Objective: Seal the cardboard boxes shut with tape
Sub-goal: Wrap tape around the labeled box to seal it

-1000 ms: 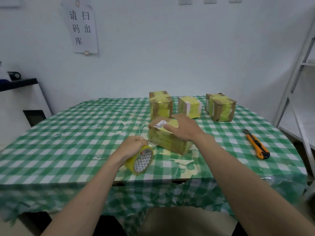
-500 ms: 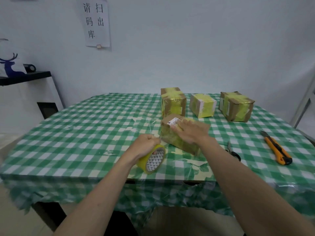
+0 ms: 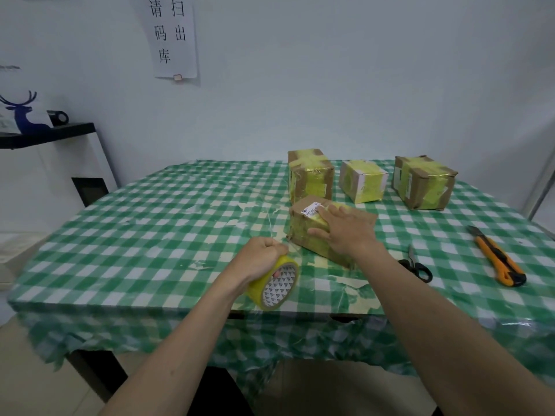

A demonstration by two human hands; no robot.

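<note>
Left grip (image 3: 260,257) curls round a yellow tape roll (image 3: 274,285), fingers hooked through its core, holding it over the near part of the bench (image 3: 126,235). A thin strand of tape runs up from that fist and across to the near box (image 3: 303,232) just to its right. Right grip (image 3: 345,231) lies spread flat on that box, fingers straight over the top by the white label (image 3: 312,210), thumb down the near side. Three taped boxes stand in a row beyond: one (image 3: 310,175) directly behind the near box, one (image 3: 363,181) to its right, one (image 3: 423,183) furthest right. Scissors (image 3: 416,265) lie right of the right forearm, and an orange knife (image 3: 495,256) lies further right. Torn tape scraps litter the checked cloth.
</note>
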